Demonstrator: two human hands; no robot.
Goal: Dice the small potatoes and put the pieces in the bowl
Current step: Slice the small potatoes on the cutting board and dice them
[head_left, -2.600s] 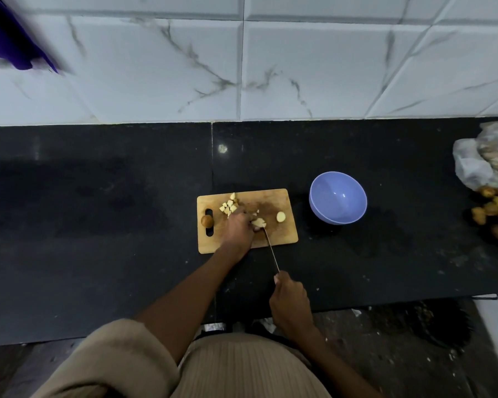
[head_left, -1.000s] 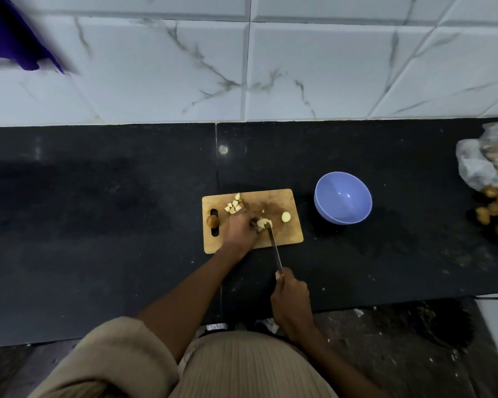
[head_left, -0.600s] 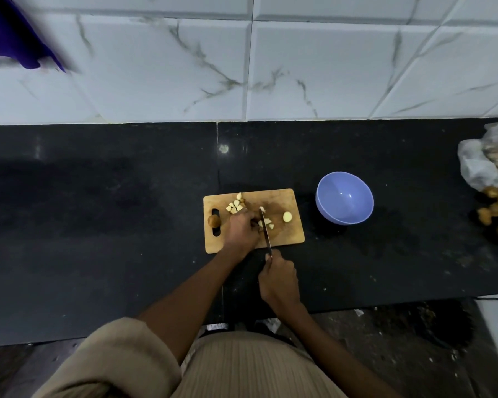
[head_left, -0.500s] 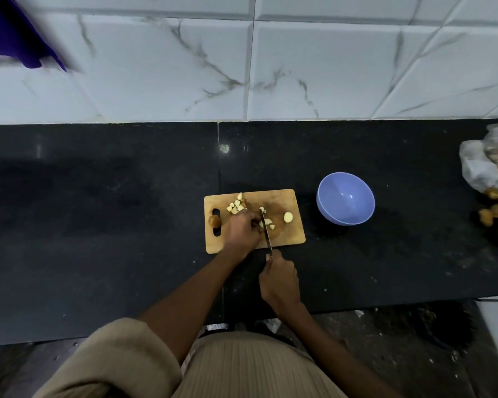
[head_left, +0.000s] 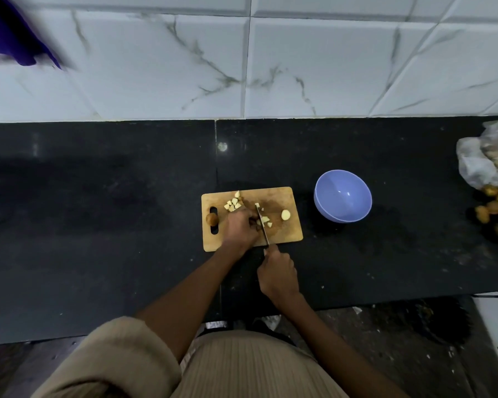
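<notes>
- My left fingers [head_left: 249,222] pin the potato piece [head_left: 258,223] so it cannot roll.
- My right fingers [head_left: 270,261] clench the knife [head_left: 262,225], blade just beside them.
- The bowl [head_left: 342,196] waits well right of my fingers for the pieces.

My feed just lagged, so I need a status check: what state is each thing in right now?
left hand: pressing down on the potato being cut
right hand: gripping the knife handle
knife: blade down on the board
cutting board: holds diced pieces
whole potato: uncut, at board's handle slot
half potato: cut, lying apart
bowl: upright, empty
</notes>
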